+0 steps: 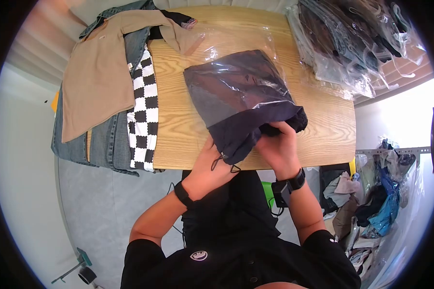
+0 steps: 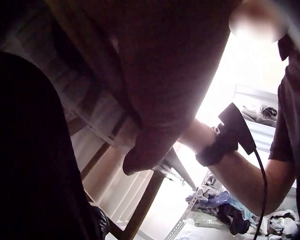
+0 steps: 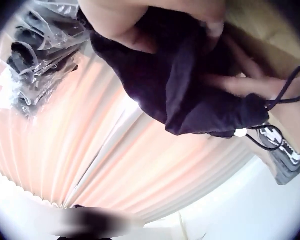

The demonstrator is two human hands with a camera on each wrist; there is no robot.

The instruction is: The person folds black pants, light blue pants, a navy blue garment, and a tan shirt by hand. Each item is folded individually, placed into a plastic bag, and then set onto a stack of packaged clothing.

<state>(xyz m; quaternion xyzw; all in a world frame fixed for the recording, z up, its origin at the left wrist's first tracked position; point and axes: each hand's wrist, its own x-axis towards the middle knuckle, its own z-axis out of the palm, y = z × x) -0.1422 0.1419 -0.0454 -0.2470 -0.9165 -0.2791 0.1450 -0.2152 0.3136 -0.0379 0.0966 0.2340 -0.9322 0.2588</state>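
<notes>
A dark garment [image 1: 241,123] with a drawcord lies partly inside a clear plastic bag [image 1: 226,91] near the table's front edge. My left hand [image 1: 208,164] grips its lower left part beside the hanging cord, with fingers partly hidden by cloth. At the right of the folded cloth, my right hand [image 1: 280,149] holds its edge, thumb on top. In the right wrist view, the right hand [image 3: 155,20] has fingers curled into the dark cloth [image 3: 180,95], and the left hand [image 3: 270,92] reaches in opposite. The left wrist view shows the left hand [image 2: 160,85] dark and close up.
On the left of the wooden table [image 1: 178,139] lie a tan top [image 1: 99,82], jeans [image 1: 103,147] and a checkered cloth [image 1: 143,111]. Bagged clothes [image 1: 342,43] are piled at the back right. A rack with more clothes [image 1: 386,197] stands beyond the right side.
</notes>
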